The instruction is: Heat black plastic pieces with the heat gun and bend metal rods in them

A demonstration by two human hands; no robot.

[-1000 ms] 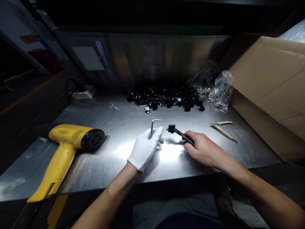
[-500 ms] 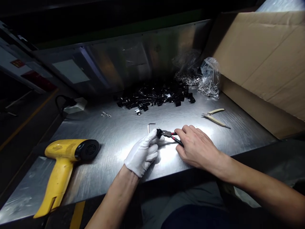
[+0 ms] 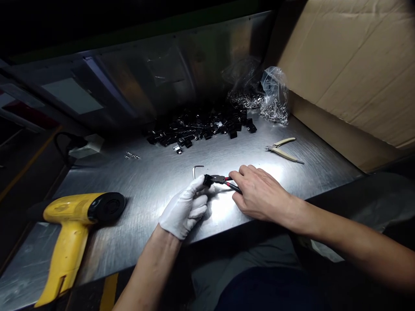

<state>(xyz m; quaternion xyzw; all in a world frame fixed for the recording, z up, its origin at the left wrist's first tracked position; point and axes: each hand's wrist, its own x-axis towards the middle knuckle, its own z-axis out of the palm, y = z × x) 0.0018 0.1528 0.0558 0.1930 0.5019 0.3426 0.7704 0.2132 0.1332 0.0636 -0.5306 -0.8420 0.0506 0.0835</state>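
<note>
My left hand point(image 3: 186, 208), in a white glove, pinches a small black part point(image 3: 207, 180) between thumb and fingers above the metal table. My bare right hand point(image 3: 259, 193) is wrapped round the red and black handles of a pair of pliers point(image 3: 218, 179). The jaws of the pliers meet the black part; whether they grip it or reach inside it I cannot tell. Just behind the gloved fingers lies a hex key point(image 3: 194, 170). Farther back is a pile of similar black parts point(image 3: 201, 127), some with shiny metal pieces.
A yellow heat gun point(image 3: 69, 220) lies at the left. Side cutters with cream handles point(image 3: 282, 151) rest at the right. Plastic bags of small metal pieces point(image 3: 275, 101) stand beside a large cardboard box point(image 3: 353, 73). Small metal pieces point(image 3: 132, 155) and a white socket block point(image 3: 87, 146) are at the left back.
The camera view has shifted, so everything sits a little farther left. Both hands keep the same hold on the black part and the pliers.
</note>
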